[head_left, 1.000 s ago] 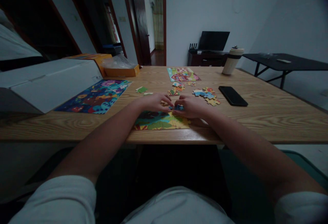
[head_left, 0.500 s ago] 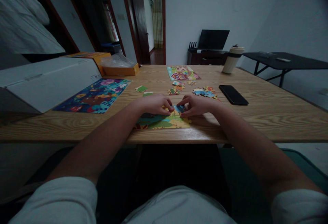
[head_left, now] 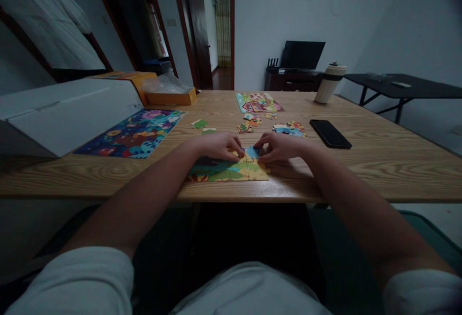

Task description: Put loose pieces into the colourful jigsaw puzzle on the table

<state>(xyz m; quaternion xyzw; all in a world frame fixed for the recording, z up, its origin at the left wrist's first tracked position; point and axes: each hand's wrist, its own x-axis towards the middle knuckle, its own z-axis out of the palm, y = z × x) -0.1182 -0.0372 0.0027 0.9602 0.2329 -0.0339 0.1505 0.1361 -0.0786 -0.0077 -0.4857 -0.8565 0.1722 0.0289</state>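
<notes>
A partly assembled jigsaw puzzle (head_left: 231, 174), yellow and green with some blue, lies flat near the table's front edge. From its left, my left hand (head_left: 222, 145) reaches over it, fingers curled and thumb and fingertips pressed on its upper part. At its upper right, my right hand (head_left: 279, 146) pinches the edge of a blue puzzle piece (head_left: 251, 152). That piece lies between both hands, against the yellow pieces. My fingers hide part of the join.
Loose puzzle pieces (head_left: 288, 128) lie beyond my hands, with green ones (head_left: 199, 123) further left. A phone (head_left: 330, 133) and a tumbler (head_left: 329, 84) are at right. Dark blue picture sheet (head_left: 133, 134), white box (head_left: 72, 113) and orange box (head_left: 171, 97) occupy the left. Another person (head_left: 54, 21) stands there.
My right hand has shifted slightly right, and more of the blue piece shows between my hands. My left hand stays nearly in place. The other person appears further right in view.
</notes>
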